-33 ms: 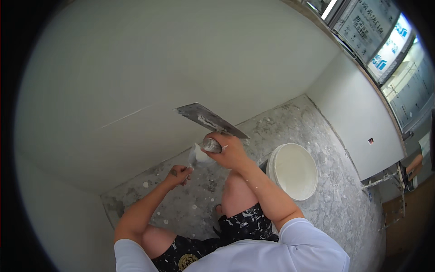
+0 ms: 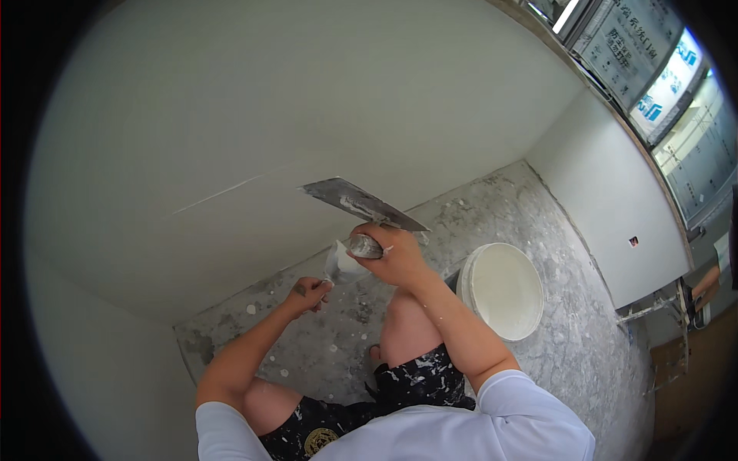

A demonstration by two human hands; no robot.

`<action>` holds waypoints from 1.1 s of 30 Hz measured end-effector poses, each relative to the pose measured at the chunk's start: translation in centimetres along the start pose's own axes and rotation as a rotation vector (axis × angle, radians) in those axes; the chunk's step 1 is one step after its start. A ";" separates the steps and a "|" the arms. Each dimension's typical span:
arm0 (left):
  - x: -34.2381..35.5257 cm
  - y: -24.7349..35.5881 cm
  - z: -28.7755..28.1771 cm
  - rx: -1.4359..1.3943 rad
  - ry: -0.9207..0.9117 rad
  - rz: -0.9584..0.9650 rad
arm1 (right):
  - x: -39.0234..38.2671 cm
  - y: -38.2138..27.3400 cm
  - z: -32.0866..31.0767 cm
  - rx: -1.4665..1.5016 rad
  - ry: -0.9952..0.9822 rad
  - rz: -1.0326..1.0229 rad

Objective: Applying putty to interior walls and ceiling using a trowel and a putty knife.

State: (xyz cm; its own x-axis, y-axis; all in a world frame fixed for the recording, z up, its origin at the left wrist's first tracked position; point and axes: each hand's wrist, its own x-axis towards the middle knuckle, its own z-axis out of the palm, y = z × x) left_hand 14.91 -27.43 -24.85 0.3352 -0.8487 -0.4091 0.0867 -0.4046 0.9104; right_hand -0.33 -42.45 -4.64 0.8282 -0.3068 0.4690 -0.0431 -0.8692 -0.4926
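My right hand (image 2: 401,260) is wrapped round the thick, putty-smeared handle of a plastering trowel (image 2: 377,210). Its long grey blade slants in front of the wall (image 2: 200,107), with white smears along the middle; I cannot tell whether its far end touches. Lower and to the left, my left hand (image 2: 310,293) pinches the handle of a putty knife (image 2: 333,266). White putty (image 2: 350,266) shows by that knife's blade, close under the trowel handle. A thin pale streak (image 2: 223,192) runs across the wall left of the trowel.
A white bucket (image 2: 465,290), pale inside, stands right of my right forearm on the spattered grey floor (image 2: 576,323). Film-covered windows (image 2: 626,46) are at upper right. A metal stand (image 2: 644,313) and another person's bare limb (image 2: 706,283) show at the right edge.
The whole view has shifted very slightly. Both hands keep their tools in nearly the same place.
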 end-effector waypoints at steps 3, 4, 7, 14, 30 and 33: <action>0.6 -0.8 -0.4 -0.002 -0.003 -0.022 | 0.5 -0.2 0.3 -0.053 0.039 -0.016; 0.7 -0.9 -0.6 -0.010 0.001 -0.056 | 1.0 -0.2 0.1 -0.073 0.080 0.079; 0.7 -0.6 -0.8 -0.047 0.014 0.007 | 0.5 -0.9 -0.5 -0.018 0.170 0.229; -1.7 8.2 -2.2 -0.068 0.013 0.162 | 1.2 5.1 -6.3 0.560 0.757 0.371; -1.4 21.8 4.0 0.057 -0.663 0.217 | -3.6 9.7 -14.1 1.605 0.605 0.351; -1.0 22.0 8.4 -0.012 -0.703 0.248 | -6.0 11.3 -15.2 1.517 0.590 0.242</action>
State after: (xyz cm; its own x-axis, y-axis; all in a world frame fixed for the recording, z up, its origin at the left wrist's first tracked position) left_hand 8.64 -38.34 -4.92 -0.3330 -0.9337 -0.1316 0.0979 -0.1731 0.9800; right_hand -14.26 -56.30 -1.85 0.5546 -0.7755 0.3018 0.7154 0.2591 -0.6490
